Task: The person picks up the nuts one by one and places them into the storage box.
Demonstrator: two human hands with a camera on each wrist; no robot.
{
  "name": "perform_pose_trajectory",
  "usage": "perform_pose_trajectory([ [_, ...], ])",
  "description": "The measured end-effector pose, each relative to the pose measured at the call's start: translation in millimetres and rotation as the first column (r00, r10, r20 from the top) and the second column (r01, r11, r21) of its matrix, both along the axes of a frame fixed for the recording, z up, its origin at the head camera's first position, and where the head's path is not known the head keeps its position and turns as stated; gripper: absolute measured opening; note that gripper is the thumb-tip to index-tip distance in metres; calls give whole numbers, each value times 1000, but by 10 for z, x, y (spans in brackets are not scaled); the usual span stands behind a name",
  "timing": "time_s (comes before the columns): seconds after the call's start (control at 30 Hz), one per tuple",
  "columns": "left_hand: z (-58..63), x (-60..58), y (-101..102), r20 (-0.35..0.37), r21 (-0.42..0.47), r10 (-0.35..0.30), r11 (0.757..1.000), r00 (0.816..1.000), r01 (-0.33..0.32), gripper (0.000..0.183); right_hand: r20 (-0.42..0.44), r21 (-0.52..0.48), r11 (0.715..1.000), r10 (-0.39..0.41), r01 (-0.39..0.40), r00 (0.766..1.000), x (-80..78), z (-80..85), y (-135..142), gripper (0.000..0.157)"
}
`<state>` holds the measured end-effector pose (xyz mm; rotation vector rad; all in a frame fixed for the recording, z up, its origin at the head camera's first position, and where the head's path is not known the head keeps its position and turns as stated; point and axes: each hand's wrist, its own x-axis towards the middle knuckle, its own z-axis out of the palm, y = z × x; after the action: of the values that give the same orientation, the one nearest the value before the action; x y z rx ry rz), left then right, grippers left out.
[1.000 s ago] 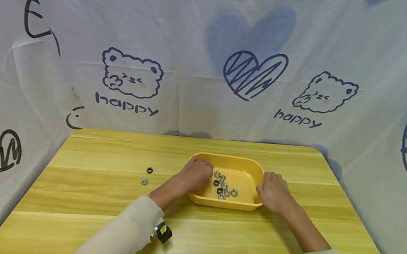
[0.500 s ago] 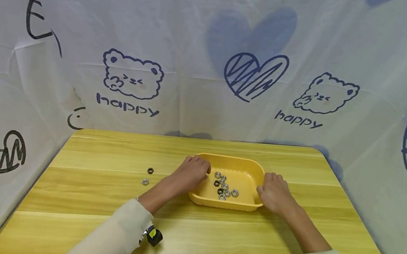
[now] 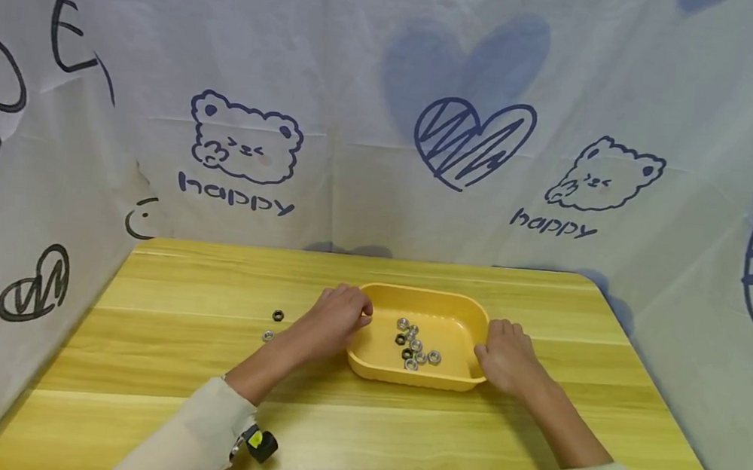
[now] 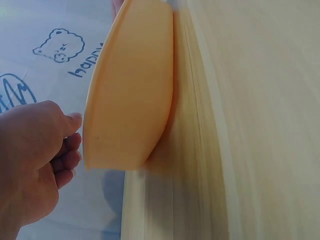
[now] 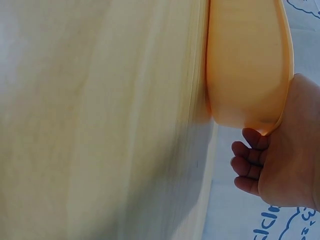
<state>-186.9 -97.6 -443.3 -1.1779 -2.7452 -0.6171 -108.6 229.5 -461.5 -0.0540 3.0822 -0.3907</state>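
Observation:
A yellow tray (image 3: 383,374) stands on the table with several silver and black hex nuts (image 3: 434,357) lying inside. My right hand (image 3: 509,356) holds the tray's right end, its thumb at the rim and its fingers curled outside, as the right wrist view shows. Beside the left rim is my left hand (image 3: 334,320), fingers loosely curled. In the left wrist view nothing shows between its thumb and fingers, and its fingertips (image 4: 73,159) are close to the tray wall. Left of the tray lie a black nut (image 3: 278,315) and a silver nut (image 3: 268,336), the latter close to my left wrist.
The wooden table (image 3: 397,449) reaches back to a white cloth (image 3: 367,52) printed with bears and hearts, which also hangs at both sides. A small black device is strapped at each wrist.
My left hand has drawn back leftward from over the tray's inside to its left rim. The right hand stays on the tray, and the nuts and tray have not visibly moved.

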Motion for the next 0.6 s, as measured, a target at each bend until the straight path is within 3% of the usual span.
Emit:
perform_pose_trajectory([
  [0.6,75,-26,-349,-17,31,95,995,995,-95,15,6,-5,1000,-3,3,1000,7,3,3,35],
])
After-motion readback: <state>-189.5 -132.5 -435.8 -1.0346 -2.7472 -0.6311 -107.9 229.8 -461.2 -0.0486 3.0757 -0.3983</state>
